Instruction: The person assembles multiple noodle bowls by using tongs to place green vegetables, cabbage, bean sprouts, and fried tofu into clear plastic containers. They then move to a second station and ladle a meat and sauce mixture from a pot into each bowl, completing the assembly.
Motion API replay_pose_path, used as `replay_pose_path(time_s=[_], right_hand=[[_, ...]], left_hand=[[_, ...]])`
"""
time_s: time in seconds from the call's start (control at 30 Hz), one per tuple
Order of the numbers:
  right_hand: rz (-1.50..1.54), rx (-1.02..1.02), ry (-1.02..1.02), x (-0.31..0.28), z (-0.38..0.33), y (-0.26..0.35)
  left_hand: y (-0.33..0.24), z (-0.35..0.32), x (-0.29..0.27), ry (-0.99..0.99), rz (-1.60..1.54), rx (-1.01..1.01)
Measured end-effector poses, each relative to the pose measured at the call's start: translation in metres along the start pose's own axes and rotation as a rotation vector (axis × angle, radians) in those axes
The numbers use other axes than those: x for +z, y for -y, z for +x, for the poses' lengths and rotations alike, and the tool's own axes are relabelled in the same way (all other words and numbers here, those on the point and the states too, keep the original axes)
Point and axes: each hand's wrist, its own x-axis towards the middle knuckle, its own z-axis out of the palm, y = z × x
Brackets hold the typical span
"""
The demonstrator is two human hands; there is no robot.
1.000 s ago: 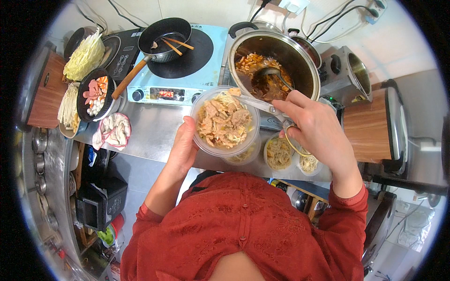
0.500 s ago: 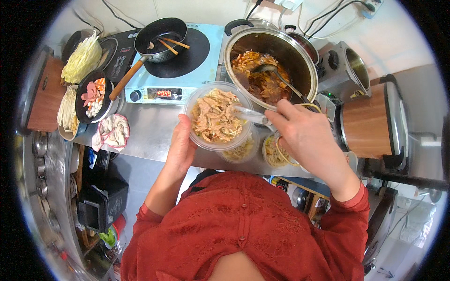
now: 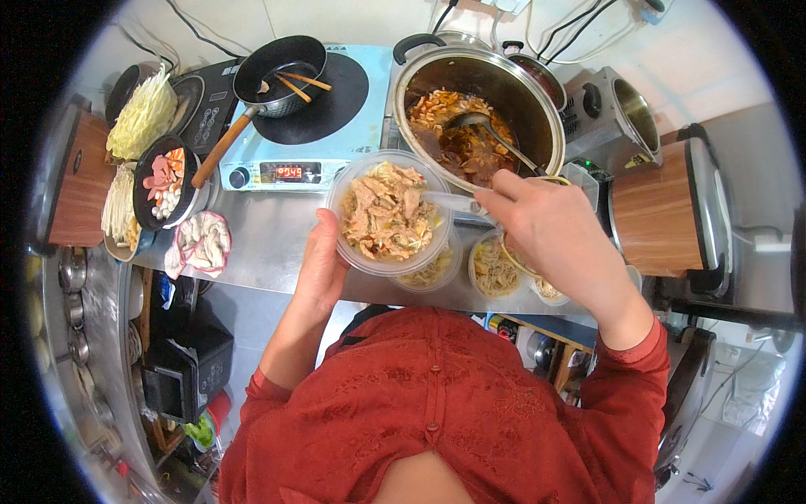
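Head view, read from left to right. At the far left, pale shredded cabbage (image 3: 144, 119) is heaped beside a dark bowl of sliced sausage and fish balls (image 3: 166, 181), and a shallow dish of pale sliced meat (image 3: 201, 242) is set on the steel worktop (image 3: 269, 252). Behind these, a small black saucepan (image 3: 277, 74) with a wooden handle is placed on a light-blue induction hob (image 3: 336, 126).

The left hand (image 3: 321, 267) is curled under and around the wall of a round, clear plastic tub (image 3: 390, 214), which is held just above the worktop edge in front of the person and filled nearly to the rim with glossy, irregular noodles and meat strips. Two similar tubs of noodles (image 3: 495, 270) stand partly beneath it.

The right hand (image 3: 550, 235) is closed in a pinch on a translucent utensil (image 3: 453, 203) whose tip reaches the food; its exact form cannot be told. Beyond it, a large polished steel pot (image 3: 483, 109) holds reddish stew and a ladle (image 3: 487, 134).

Risk, as judged: the thin, flexible tub is supported at one side only, so pressure from the utensil could tilt it and spill oily contents onto the tubs below or the worktop edge.
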Motion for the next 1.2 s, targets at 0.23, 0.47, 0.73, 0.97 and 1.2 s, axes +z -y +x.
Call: replay_pose_path(time_s=[0.23,0.47,0.73,0.97,1.2], right_hand=[[0.109,0.045,-0.04,-0.009,-0.008,-0.009],[0.168,0.042,-0.022,-0.011,-0.006,-0.003],[0.131,-0.047,0.005,-0.007,-0.008,0.01],[0.047,-0.07,0.099,-0.012,-0.007,0.011],[0.05,-0.052,0.121,-0.016,0.001,0.01]], left_hand=[[-0.003,-0.003,0.005,0.011,0.019,0.035],[-0.004,-0.001,0.003,0.004,0.017,0.017],[-0.001,0.005,-0.003,-0.021,-0.008,0.002],[-0.003,0.006,-0.004,-0.015,-0.006,0.022],[-0.004,0.007,-0.004,-0.008,-0.004,0.034]])
